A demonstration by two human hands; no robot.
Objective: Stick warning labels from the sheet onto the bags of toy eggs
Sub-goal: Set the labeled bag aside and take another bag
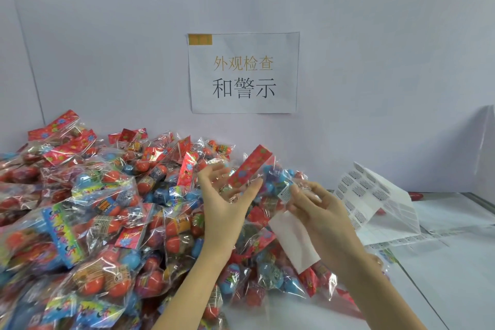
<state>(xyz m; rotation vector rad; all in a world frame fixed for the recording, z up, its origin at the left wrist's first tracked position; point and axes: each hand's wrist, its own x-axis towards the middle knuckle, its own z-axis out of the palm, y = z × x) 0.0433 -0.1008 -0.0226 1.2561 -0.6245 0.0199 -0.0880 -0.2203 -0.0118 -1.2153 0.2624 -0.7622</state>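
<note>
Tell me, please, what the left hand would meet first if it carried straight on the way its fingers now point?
Probably the bag of toy eggs with the red header card, which sits just beyond the left hand and its fingertips; depth is unclear, so contact may already exist.

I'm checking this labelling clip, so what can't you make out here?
Head view only:
- Print on the label at the right hand: too small.
- Label sheet text: too small.
- Held bag: partly behind the left hand.
- Pile of bags: cut by left edge.
</note>
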